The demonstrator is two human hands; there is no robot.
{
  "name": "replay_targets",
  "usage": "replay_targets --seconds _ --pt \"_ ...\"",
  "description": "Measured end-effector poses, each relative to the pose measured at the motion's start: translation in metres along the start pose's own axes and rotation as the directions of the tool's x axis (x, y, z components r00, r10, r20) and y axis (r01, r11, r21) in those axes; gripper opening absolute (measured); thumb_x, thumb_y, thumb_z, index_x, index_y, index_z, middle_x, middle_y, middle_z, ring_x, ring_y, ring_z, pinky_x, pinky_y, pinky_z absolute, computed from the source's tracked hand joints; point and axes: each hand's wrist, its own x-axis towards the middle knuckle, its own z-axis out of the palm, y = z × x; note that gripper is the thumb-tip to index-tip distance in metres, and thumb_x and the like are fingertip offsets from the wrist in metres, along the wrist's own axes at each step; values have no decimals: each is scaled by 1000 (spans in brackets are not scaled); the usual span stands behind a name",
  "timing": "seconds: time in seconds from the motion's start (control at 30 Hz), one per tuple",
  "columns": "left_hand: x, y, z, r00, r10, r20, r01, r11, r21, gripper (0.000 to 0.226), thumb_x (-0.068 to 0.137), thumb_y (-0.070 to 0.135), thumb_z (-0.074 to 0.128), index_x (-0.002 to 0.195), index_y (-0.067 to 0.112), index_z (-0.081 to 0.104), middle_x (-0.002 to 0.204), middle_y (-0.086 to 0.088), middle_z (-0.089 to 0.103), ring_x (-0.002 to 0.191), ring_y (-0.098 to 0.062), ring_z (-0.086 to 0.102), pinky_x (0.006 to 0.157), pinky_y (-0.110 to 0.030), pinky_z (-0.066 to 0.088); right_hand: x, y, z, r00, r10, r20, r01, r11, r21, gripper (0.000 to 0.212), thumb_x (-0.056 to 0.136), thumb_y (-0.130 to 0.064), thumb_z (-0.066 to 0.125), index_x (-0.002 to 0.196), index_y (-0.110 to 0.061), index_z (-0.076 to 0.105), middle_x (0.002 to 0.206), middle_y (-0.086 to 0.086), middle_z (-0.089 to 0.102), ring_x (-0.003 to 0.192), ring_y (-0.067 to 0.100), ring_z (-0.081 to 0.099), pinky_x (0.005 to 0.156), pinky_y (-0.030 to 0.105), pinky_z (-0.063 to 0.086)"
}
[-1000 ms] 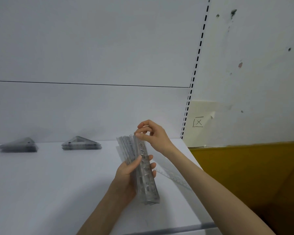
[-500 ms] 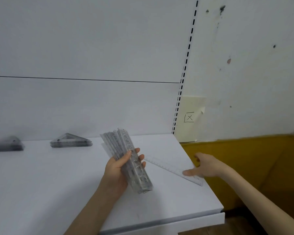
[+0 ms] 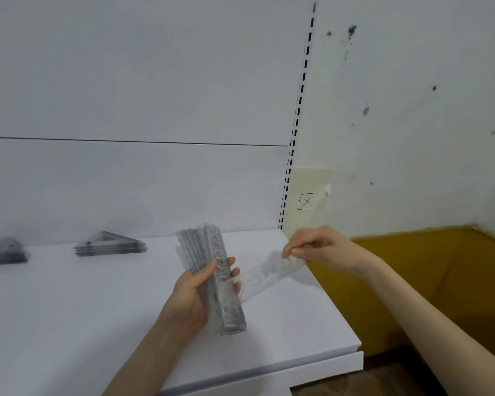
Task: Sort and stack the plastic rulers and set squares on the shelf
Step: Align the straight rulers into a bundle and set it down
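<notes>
While it leans slightly left above the white shelf (image 3: 69,315), the bundle of clear plastic rulers (image 3: 227,307) is gripped around its middle by the left hand (image 3: 192,295). The thumb lies across the near face and the fingers (image 3: 236,272) curl round the far side, their tips showing at the bundle's right edge. The rulers fan apart a little at the top end and sit flush at the bottom end, which hangs clear of the shelf.

Just to the right, a single ruler (image 3: 269,277), see-through and blurred, slants from upper right down to lower left. Its low end reaches the left hand's fingertips beside the bundle. The right hand (image 3: 315,247) pinches its high end between thumb and curled fingertips, above the shelf's right edge.

Well apart to the left, at the back of the shelf, a stack of set squares (image 3: 110,246) lies flat. A second stack (image 3: 3,252) sits farther left at the frame's edge, too blurred to tell its shape.

Behind the shelf rises a pale back panel (image 3: 126,81), ending at a slotted upright (image 3: 299,110). Beside the upright, a cream note (image 3: 309,184) bearing a boxed X is stuck to the marked white wall (image 3: 412,110). Below the wall runs a mustard-yellow band (image 3: 426,281).
</notes>
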Motion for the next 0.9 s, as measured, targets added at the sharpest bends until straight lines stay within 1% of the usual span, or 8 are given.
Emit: replay_targets --seconds 0.13,0.27,0.4,0.5,0.57,0.67,0.73,0.9 --pt "-3 0 2 998 -49 50 46 997 57 44 81 17 58 119 -4 57 97 -16 70 78 -26 71 59 -35 58 52 -31 27 974 -169 150 197 959 -203 15 90 -16 65 93 -26 75 87 -12 42 82 8 45 77 21 38" --pt "-1 4 4 997 -73 25 71 994 87 23 94 13 51 108 -1 61 90 -15 73 76 -29 72 56 -36 57 92 -47 36 944 -164 285 255 912 -321 14 88 -12 67 98 -16 75 94 -5 41 90 8 44 83 14 39" --pt "8 4 3 996 -76 -48 85 974 209 23 98 18 41 95 3 58 71 -7 73 63 -19 71 49 -26 54 113 -52 38 917 -84 391 217 926 -308 15 87 -11 68 93 -23 74 98 -10 46 98 23 50 91 33 44" --pt "3 4 3 996 -79 51 77 996 38 36 91 25 46 110 -3 57 87 -14 72 66 -22 70 51 -30 56 120 -53 36 880 -40 473 171 957 -236 17 86 -3 66 88 -19 72 101 -1 52 99 2 49 91 27 43" --pt "0 4 0 988 -92 127 98 994 -45 45 85 25 52 119 -4 54 98 -19 69 69 -24 68 54 -33 57 124 -52 35 857 -6 515 142 964 -224 20 86 -3 66 84 -22 72 103 1 52 101 -1 47 93 28 43" --pt "2 2 -2 987 -92 130 99 994 -47 49 86 27 60 122 -6 53 101 -20 67 72 -25 68 56 -33 57 134 -48 38 857 22 516 155 943 -296 15 85 -6 69 85 -20 73 107 -3 51 107 5 47 100 34 41" --pt "2 3 -2 989 -91 120 99 993 -60 49 85 26 58 122 -6 53 100 -20 67 71 -24 68 56 -32 57 138 -47 43 872 8 489 160 940 -300 12 83 -7 72 87 -19 73 109 -7 49 109 4 47 100 27 40" --pt "3 3 -3 994 -23 104 29 998 -58 40 85 16 65 116 -7 54 93 -19 66 69 -26 66 58 -36 57 127 -40 54 954 -92 285 178 939 -293 19 75 -21 80 90 -29 73 121 -9 48 112 -2 44 101 19 36"
